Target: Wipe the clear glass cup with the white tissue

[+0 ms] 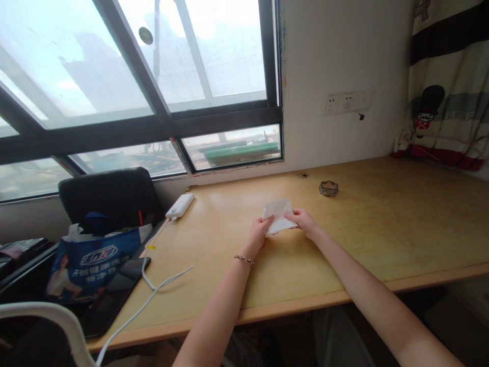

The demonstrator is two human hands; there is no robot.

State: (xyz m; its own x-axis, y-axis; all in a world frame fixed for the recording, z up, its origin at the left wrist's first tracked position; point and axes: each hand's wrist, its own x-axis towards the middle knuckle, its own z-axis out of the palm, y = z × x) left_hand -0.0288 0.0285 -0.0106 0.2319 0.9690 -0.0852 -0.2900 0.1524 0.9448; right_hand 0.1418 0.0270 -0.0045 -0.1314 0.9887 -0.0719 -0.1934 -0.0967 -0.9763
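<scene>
Between my two hands is a white, folded sheet that looks like a tissue, raised a little over the wooden table. My left hand pinches its left edge, thumb on top. On the other side, my right hand grips the right edge, its thumb also lying on the upper face. The fingers beneath the sheet are mostly hidden. A braided bracelet circles my left wrist.
A dark metal ring-shaped object lies toward the back right. At left are a white power bank with a white cable, a black tablet at the table's edge, and a blue bag. Behind stands a window.
</scene>
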